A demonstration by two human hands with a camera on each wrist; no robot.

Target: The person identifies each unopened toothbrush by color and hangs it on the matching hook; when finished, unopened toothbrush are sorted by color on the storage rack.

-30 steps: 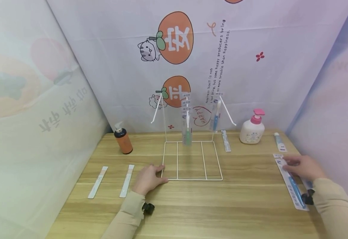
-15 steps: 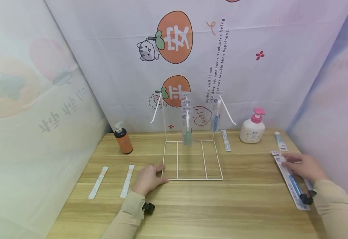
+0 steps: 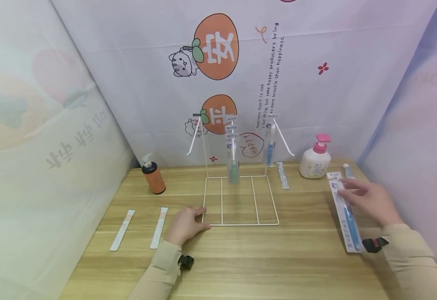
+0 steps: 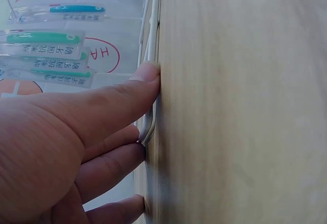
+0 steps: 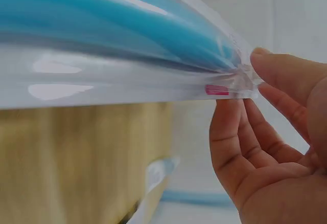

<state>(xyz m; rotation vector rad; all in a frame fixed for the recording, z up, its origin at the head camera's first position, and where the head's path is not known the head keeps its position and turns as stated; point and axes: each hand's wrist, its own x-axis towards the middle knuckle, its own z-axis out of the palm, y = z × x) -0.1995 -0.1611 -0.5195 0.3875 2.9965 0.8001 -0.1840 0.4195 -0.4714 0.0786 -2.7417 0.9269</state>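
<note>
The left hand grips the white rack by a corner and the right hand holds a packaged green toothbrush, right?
No: the packaged toothbrush in the right hand is blue, as the head view shows. The left hand grips the white rack by a corner.

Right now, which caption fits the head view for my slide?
Left hand holds a white wire rack by its corner; right hand pinches a packaged blue toothbrush.

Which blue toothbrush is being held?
The packaged blue toothbrush at the right, pinched by the right hand; the other visible blue one hangs on the white rack.
</note>
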